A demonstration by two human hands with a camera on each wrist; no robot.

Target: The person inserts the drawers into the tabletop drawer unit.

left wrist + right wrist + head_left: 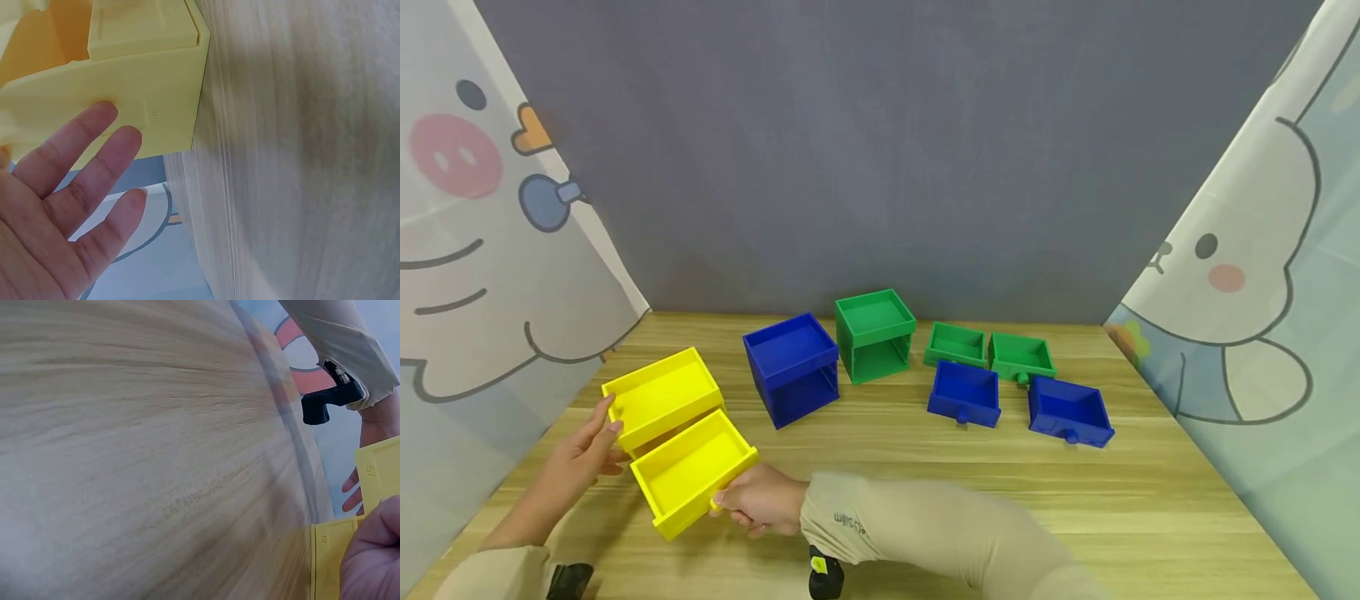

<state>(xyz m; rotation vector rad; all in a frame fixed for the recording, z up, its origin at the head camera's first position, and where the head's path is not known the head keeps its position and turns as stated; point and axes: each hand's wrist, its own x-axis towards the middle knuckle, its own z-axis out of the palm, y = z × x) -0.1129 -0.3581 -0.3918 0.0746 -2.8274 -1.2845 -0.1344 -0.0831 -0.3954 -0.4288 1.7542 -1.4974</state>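
Note:
A yellow cabinet [662,396] with a tray-like top stands at the left of the table. My left hand [583,454] touches its left side, and the left wrist view shows those fingers [94,162] extended along the wall. My right hand [763,498] pinches the knob of a yellow drawer [692,471], held tilted just in front of the cabinet. The drawer looks empty inside. Lower down, another yellow drawer front [144,28] sits in the cabinet, close to the table. Whether the held drawer's rear is inside the upper slot cannot be told.
A blue cabinet [790,350] and a green cabinet [874,321] with open fronts stand to the right. Farther right lie two green drawers [955,343] and two blue drawers [964,392]. A grey partition [880,167] rises behind the wooden table [910,467].

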